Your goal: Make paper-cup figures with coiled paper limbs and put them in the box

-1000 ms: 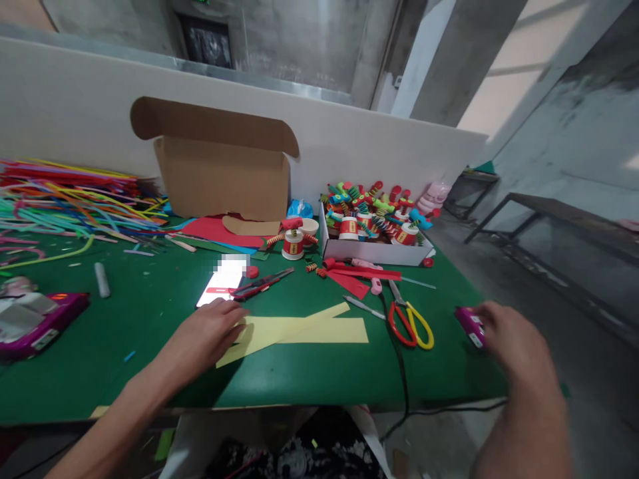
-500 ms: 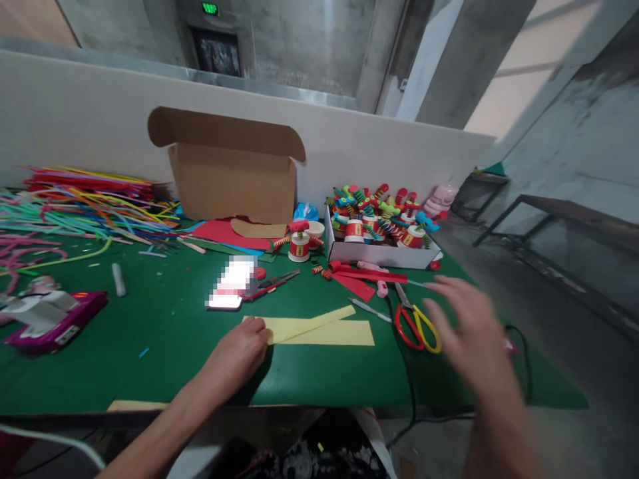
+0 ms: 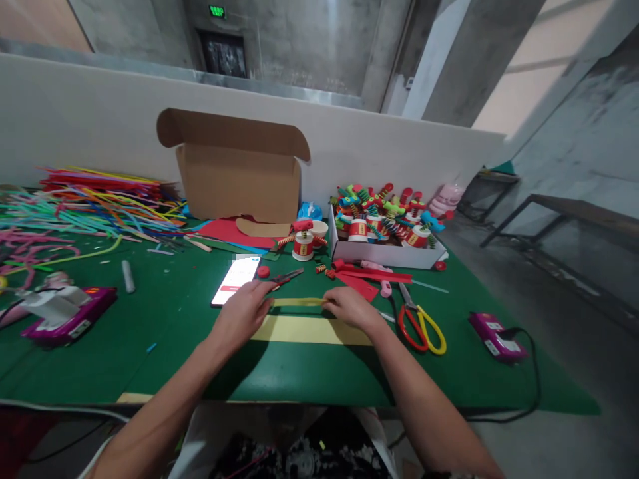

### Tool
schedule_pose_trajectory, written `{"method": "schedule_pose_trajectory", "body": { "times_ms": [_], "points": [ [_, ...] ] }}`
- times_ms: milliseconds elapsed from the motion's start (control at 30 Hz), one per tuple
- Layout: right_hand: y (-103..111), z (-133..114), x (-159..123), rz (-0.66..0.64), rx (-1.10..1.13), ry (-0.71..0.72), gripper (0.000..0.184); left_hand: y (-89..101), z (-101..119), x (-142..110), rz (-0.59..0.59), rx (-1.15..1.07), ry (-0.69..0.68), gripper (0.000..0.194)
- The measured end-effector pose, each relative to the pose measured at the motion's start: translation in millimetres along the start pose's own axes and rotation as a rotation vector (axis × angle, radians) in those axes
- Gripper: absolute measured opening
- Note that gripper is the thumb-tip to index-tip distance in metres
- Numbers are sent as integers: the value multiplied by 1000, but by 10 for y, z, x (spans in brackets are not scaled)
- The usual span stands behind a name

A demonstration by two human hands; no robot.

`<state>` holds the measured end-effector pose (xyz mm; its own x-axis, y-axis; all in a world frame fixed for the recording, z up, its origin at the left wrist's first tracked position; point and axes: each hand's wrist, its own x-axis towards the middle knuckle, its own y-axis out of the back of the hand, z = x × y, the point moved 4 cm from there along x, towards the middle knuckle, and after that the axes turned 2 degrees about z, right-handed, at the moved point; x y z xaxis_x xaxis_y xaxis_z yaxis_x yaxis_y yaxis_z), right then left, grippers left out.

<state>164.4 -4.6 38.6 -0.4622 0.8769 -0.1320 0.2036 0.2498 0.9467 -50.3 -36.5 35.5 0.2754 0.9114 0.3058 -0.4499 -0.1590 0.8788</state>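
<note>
A narrow yellow paper strip (image 3: 298,302) is stretched level between my two hands, a little above the table. My left hand (image 3: 244,309) pinches its left end, and my right hand (image 3: 349,307) pinches the right end. Beneath them a wider yellow paper strip (image 3: 312,330) lies flat on the green table (image 3: 299,376). Just beyond my left hand is a phone (image 3: 234,278) with a lit screen. Red-and-yellow-handled scissors (image 3: 422,326) rest to the right of my right hand.
A white box (image 3: 384,255) of colourful paper-cup figures stands at the back right, with one cup figure (image 3: 302,245) beside it. An open cardboard box (image 3: 239,179) is behind. Coloured strips (image 3: 110,206) pile up at left. Purple power strips (image 3: 74,319) sit at both sides, with cables.
My right hand has come in from the right and taken the narrow strip's right end. The strip is now lifted off the wider one, held by both hands.
</note>
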Motion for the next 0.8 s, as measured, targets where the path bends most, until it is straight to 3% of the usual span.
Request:
{"method": "schedule_pose_trajectory", "body": {
  "times_ms": [67,100,200,267,333,433,500,600,667,800],
  "points": [
    [16,80,55,-13,-46,-28,15,-19,123,-41,-2,22,-102,24],
    [38,103,69,26,-72,-44,12,-65,206,-77,-86,24,-161,23],
    [156,84,0,311,-131,-72,31,-224,419,-201,-361,74,-227,21],
    [185,-3,-132,466,-85,-13,33,-294,502,-245,-423,146,-221,22],
    [96,-119,-271,435,59,115,21,-336,540,-253,-421,195,-204,23],
    [-165,-272,-431,245,201,264,14,-360,532,-231,-395,223,-155,21],
    [-316,-301,-472,205,152,257,22,-352,513,-206,-363,207,-126,23],
    [-446,-251,-456,226,-4,174,12,-335,489,-195,-322,188,-121,24],
    [-480,-196,-455,238,-78,145,17,-338,467,-238,-317,213,-141,24],
    [-484,-86,-589,278,-3,175,19,-338,372,-451,-262,238,-201,26]
  ]
}}
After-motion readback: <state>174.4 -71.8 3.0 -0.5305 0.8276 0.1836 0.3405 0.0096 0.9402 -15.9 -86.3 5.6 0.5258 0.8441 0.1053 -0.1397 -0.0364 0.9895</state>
